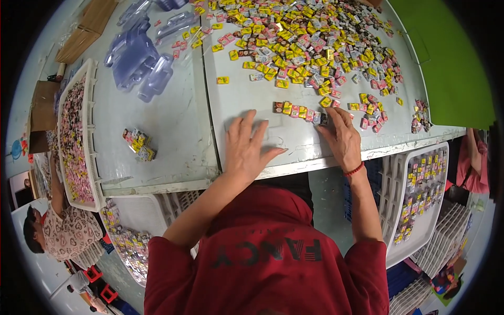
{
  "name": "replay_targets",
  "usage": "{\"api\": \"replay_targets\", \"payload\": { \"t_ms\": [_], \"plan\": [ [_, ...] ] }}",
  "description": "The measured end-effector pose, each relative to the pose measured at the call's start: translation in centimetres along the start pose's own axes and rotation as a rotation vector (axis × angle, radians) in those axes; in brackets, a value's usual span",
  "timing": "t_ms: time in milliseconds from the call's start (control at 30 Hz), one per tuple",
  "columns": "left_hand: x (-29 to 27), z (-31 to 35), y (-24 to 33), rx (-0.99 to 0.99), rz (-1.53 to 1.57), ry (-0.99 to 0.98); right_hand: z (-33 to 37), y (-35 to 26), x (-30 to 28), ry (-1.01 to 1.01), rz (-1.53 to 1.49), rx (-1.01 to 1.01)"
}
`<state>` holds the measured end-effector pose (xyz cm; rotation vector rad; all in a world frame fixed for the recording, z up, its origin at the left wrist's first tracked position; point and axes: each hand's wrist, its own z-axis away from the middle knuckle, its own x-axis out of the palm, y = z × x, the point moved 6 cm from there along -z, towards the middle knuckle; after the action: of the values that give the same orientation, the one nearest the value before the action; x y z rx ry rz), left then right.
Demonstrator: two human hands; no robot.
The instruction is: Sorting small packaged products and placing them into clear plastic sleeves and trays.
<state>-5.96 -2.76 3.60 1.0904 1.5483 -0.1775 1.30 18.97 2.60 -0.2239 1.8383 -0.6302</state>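
Note:
A short row of small wrapped blocks [299, 111], brown, yellow, pink and pale, lies near the front of the white table. At the row's right end, my right hand [344, 137] has its thumb and fingers closed about a dark block. My left hand [245, 144] rests on the tabletop left of the row, fingers spread and nothing in it. Beyond both hands spreads a big loose pile of the same blocks [310, 50]. A smaller cluster [371, 111] lies just right of my right hand, and a single yellow block [222, 80] sits apart, beyond my left hand.
Clear bluish plastic trays [139, 58] and a small bundle of blocks [139, 144] lie on the left table section. A white crate [94, 173] full of blocks stands at its left end. Below the table edge at right is a tray [391, 210] of block rows. Other people sit nearby.

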Motion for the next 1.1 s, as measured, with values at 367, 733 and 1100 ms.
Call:
{"api": "replay_targets", "payload": {
  "t_ms": [367, 733, 1100],
  "plan": [
    [1.6, -8.6, -2.6, 0.191, 0.145, -0.262, -1.6, -1.3, 0.3, -0.058, 0.079, -0.072],
    [3.4, -10.1, -2.4, 0.131, 0.281, -0.41, -2.1, -1.6, 1.3, -0.093, 0.091, -0.096],
    [1.9, -8.0, -3.3, 0.067, 0.379, -0.479, -1.7, -1.5, 0.7, -0.099, 0.058, -0.093]
  ]
}}
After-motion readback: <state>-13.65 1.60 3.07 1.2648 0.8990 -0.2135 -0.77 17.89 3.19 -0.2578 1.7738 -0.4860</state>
